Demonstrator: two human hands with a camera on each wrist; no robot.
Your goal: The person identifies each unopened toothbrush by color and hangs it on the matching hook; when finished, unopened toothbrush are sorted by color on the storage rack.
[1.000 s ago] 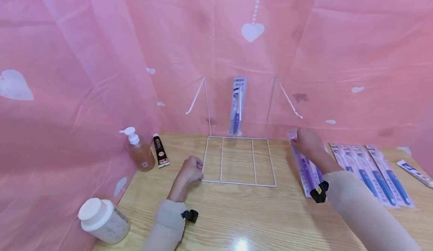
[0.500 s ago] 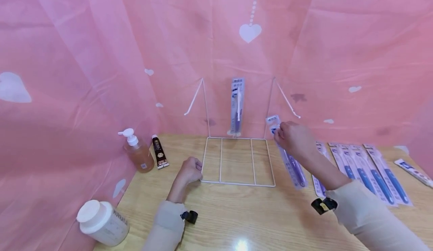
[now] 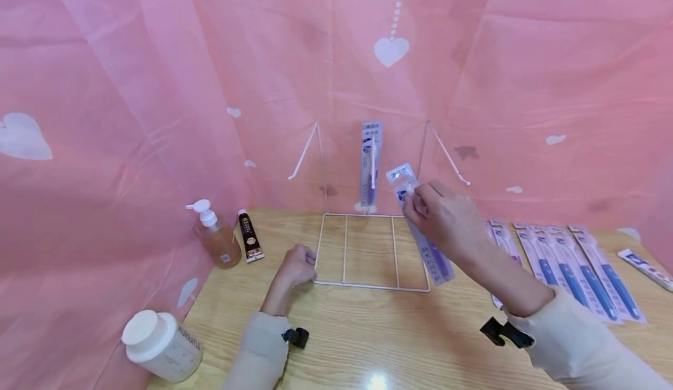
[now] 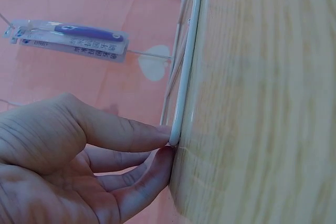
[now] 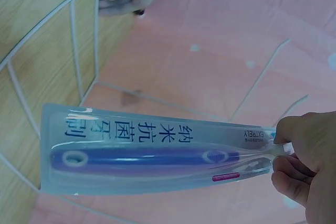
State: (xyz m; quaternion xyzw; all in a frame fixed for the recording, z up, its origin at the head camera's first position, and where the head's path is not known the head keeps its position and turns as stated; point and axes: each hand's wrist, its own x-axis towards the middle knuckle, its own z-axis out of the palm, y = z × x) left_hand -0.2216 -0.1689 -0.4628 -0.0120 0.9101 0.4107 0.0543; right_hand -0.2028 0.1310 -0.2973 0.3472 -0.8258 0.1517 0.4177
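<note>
A white wire rack [image 3: 370, 286] stands on the table, its hooked arms rising at the back. My left hand [image 3: 296, 264] pinches the front left corner of its base between thumb and fingers, as the thin wire [image 4: 185, 87] in the left wrist view shows. Purple packaged toothbrushes [image 3: 367, 194] hang from the middle hook. My right hand [image 3: 447, 220] grips another packaged toothbrush [image 5: 142, 158] near its top end, holding it tilted over the right side of the rack. Its purple handle and printed wrapper point down and away from the fingers.
Several packaged toothbrushes with blue handles [image 3: 573, 279] lie in a row at the right, purple ones [image 3: 503, 239] beside them. A toothpaste tube [image 3: 645, 268] is farther right. On the left are a pump bottle [image 3: 218, 241], a black tube [image 3: 249, 237] and a white jar [image 3: 165, 346].
My right hand has carried the packaged toothbrush up and left, from beside the row to the rack's right side. The left hand has stayed at the rack's corner.
</note>
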